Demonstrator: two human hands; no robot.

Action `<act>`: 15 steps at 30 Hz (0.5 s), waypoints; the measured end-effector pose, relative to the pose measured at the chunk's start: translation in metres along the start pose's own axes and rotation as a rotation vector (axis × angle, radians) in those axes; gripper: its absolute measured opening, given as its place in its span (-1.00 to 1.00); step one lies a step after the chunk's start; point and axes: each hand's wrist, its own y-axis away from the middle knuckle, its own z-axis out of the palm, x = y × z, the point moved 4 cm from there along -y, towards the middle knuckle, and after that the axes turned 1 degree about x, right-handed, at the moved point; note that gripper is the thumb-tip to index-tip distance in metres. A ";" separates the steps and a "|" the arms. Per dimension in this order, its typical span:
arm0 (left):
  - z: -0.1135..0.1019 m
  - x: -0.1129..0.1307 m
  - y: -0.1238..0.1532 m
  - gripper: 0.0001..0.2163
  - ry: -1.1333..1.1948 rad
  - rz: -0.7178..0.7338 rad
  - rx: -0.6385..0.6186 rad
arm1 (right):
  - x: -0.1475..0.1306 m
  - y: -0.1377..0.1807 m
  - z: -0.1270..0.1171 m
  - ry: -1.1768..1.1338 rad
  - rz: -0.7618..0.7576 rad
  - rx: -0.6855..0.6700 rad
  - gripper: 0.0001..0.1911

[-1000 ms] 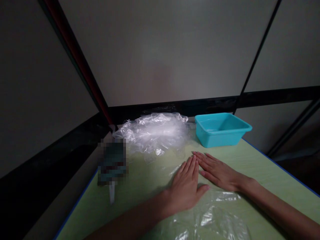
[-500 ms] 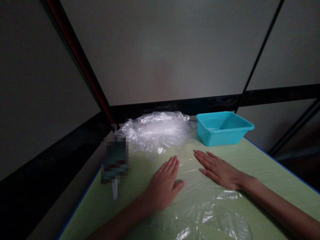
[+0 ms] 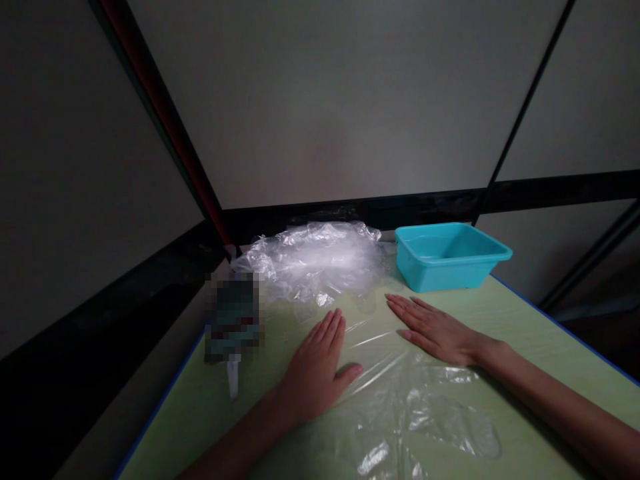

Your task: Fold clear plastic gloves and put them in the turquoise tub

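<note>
A thin, clear plastic sheet (image 3: 385,407) is spread over the table between and in front of my hands, creased, with a rounded lobe at its right. I cannot tell whether it is a bag. My left hand (image 3: 320,370) lies flat on its left part, fingers together and thumb out to the side. Palm down, my right hand (image 3: 433,331) rests on or beside its upper right part, with fingers stretched towards the upper left. Neither hand grips anything. Beyond them lies a crumpled heap of clear plastic (image 3: 320,260).
A turquoise plastic basin (image 3: 445,273) stands at the back right of the light green table (image 3: 180,427), which has a blue edge. At the left is a pixelated dark item (image 3: 234,323) with a white strip below it. Grey panelled walls (image 3: 350,113) rise behind the table.
My left hand has slid a little to the left, and my right hand has shifted slightly up. Straight creases now run across the sheet between them.
</note>
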 end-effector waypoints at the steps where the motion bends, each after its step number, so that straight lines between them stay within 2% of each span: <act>1: 0.001 0.000 -0.001 -0.37 -0.005 -0.006 0.010 | 0.002 -0.002 0.000 -0.003 -0.012 0.000 -0.42; 11: 0.000 -0.010 -0.001 -0.33 -0.007 -0.044 0.029 | 0.007 -0.010 -0.002 -0.021 -0.059 0.017 -0.41; 15: 0.000 -0.012 0.000 -0.33 -0.005 -0.036 0.044 | 0.013 -0.009 -0.002 -0.032 -0.029 0.035 -0.43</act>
